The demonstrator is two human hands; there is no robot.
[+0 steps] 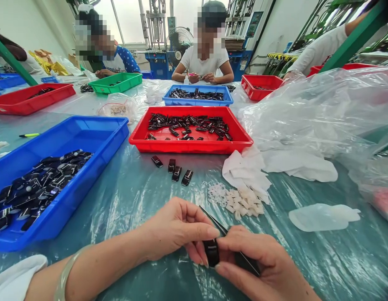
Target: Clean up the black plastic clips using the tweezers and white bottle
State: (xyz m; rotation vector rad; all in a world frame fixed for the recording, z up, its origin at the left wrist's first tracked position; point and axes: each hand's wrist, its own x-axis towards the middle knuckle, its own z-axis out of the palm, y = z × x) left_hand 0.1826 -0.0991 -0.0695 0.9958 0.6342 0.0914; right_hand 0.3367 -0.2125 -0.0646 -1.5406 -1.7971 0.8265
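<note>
My left hand [176, 228] pinches a small glossy black plastic part [211, 252] between thumb and fingers, just above the table. My right hand [259, 257] is closed around dark tweezers [219, 226], whose tips point up and to the left past my left thumb. Its thumb and forefinger also meet the right side of the black part. Beyond my hands lie a few similar black parts [176, 173]. A pile of small cream-coloured pieces [244, 202] sits beside a heap of tiny clear pieces [217, 194].
A blue tray [96, 169] of black parts stands at the left, a red tray [190, 147] ahead. White cloth [244, 169], a translucent squeeze bottle [322, 217] and plastic sheeting [313, 113] occupy the right. Co-workers sit across the table behind further trays.
</note>
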